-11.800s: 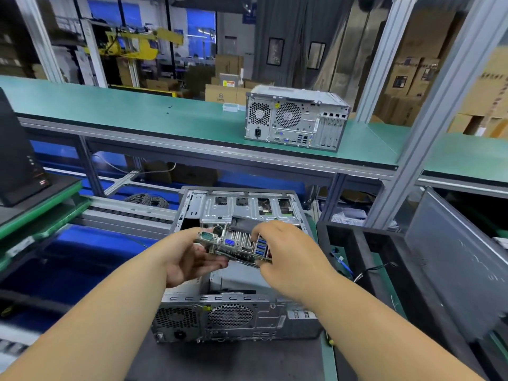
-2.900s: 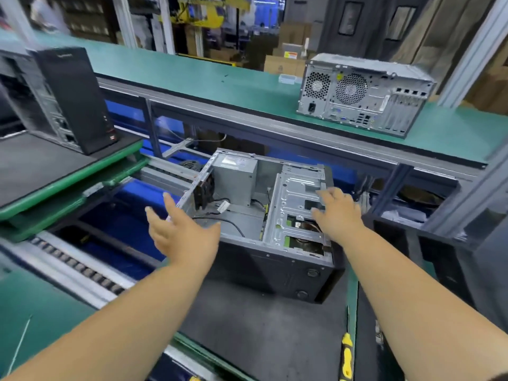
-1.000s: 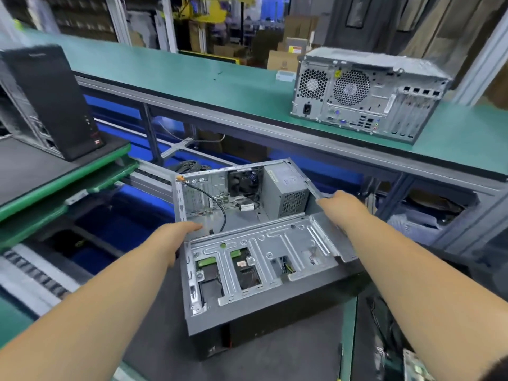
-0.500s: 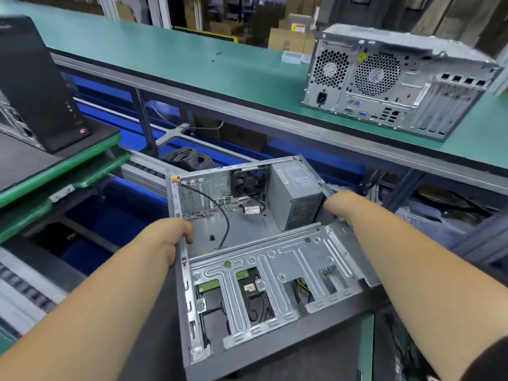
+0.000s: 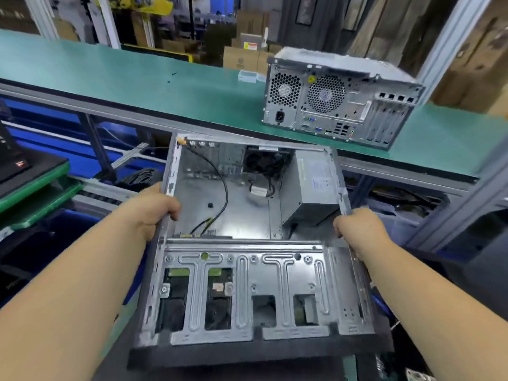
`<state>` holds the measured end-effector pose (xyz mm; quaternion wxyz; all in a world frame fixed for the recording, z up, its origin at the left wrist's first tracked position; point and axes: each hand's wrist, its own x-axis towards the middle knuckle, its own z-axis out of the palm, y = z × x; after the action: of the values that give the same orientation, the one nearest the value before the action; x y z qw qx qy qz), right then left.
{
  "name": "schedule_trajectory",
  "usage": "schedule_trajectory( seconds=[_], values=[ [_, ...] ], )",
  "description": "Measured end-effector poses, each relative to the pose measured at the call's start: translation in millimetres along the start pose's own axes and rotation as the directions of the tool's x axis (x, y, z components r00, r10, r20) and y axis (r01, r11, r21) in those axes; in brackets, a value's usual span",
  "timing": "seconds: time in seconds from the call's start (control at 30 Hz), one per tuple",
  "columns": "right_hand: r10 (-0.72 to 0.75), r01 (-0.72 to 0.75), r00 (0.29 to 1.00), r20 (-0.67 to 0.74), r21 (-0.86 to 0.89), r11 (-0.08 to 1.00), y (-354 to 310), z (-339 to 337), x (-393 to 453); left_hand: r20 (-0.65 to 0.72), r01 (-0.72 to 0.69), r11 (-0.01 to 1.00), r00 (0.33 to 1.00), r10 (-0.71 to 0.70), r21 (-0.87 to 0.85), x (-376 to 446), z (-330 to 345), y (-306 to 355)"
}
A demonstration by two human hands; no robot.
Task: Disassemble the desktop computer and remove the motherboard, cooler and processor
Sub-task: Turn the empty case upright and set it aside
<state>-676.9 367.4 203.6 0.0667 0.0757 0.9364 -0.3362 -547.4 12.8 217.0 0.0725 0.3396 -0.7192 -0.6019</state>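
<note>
**Both hands grip open, stripped case by its side edges**

Open computer case (image 5: 247, 243) lies on its side in front of the person, open face up, black front bezel (image 5: 261, 353) nearest the camera. Left hand (image 5: 149, 207) holds the case's left wall edge, fingers (image 5: 171, 209) curled over the rim and into the cavity. Right hand (image 5: 357, 229) grips the right wall edge; its fingers wrap the rim on the far side, so the tips are hidden and I cannot tell exactly how they lie.

Inside the case: bare metal motherboard tray (image 5: 239, 213), no board showing on it. Black cable (image 5: 224, 185) runs from a gold connector at the top-left corner down to the floor of the cavity. Rear fan (image 5: 265, 162) sits at the far wall, grey power supply (image 5: 313, 188) in the far-right corner, just beside the right hand. Stamped metal drive cage (image 5: 247, 292) covers the near half, with green circuit boards visible through its left cut-outs.

The motherboard, cooler and processor are not visible anywhere in the view.

Behind, on the raised green worktop (image 5: 137, 78), a second closed desktop tower (image 5: 338, 103) lies with its rear panel and fan grilles facing the camera, well apart from the held case. Cardboard boxes (image 5: 242, 57) stand beyond it. A black unit (image 5: 11, 158) sits at far left on a green-edged shelf.
</note>
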Motion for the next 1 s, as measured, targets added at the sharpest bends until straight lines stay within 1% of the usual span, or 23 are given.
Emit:
schedule_trajectory(
  seconds=[0.07, 0.13, 0.2, 0.3, 0.47, 0.6, 0.73, 0.8, 0.87, 1.0],
  values=[
    [-0.021, 0.026, 0.995, -0.101, 0.041, 0.999, 3.4, -5.2, -1.2, 0.029, -0.117, 0.993, 0.993, 0.117, 0.024, 6.8, 4.3, 15.9],
    [-0.028, 0.043, 0.986, -0.161, 0.092, 0.995, 5.5, -7.1, -5.6, 0.073, -0.212, 0.977, 0.975, 0.210, 0.015, 11.0, 5.7, 30.3],
    [-0.025, 0.052, 0.980, -0.196, 0.134, 0.990, 6.3, -7.3, -10.9, 0.100, -0.258, 0.966, 0.962, 0.254, 0.031, 16.6, 6.7, 40.2],
    [-0.026, 0.067, 0.973, -0.231, 0.168, 0.984, 6.8, -6.2, -17.3, 0.133, -0.272, 0.959, 0.956, 0.261, 0.074, 22.7, 4.1, 40.3],
    [-0.038, 0.094, 0.972, -0.232, 0.232, 0.968, 3.6, -4.2, -36.8, 0.160, -0.282, 0.958, 0.949, 0.271, 0.057, 23.6, -9.8, 27.2],
    [-0.066, 0.140, 0.959, -0.276, 0.258, 0.956, 2.5, -4.8, -51.6, 0.166, -0.360, 0.933, 0.921, 0.352, 0.019, 22.8, -15.7, 26.7],
    [-0.095, 0.204, 0.916, -0.389, 0.250, 0.947, -1.3, -5.2, -54.6, 0.177, -0.431, 0.902, 0.886, 0.427, -0.021, 21.0, -21.9, 30.5],
    [-0.098, 0.237, 0.894, -0.438, 0.275, 0.932, -3.2, -3.3, -56.8, 0.158, -0.443, 0.895, 0.881, 0.445, -0.049, 22.0, -20.5, 26.7],
    [-0.096, 0.259, 0.871, -0.482, 0.285, 0.923, 0.4, 2.8, -61.3, 0.141, -0.463, 0.886, 0.875, 0.464, -0.041, 21.4, -17.6, 15.3],
    [-0.081, 0.272, 0.841, -0.534, 0.288, 0.918, 16.6, 14.8, -71.3, 0.149, -0.463, 0.886, 0.874, 0.462, -0.030, 18.8, -15.1, -4.2]
  ],
)
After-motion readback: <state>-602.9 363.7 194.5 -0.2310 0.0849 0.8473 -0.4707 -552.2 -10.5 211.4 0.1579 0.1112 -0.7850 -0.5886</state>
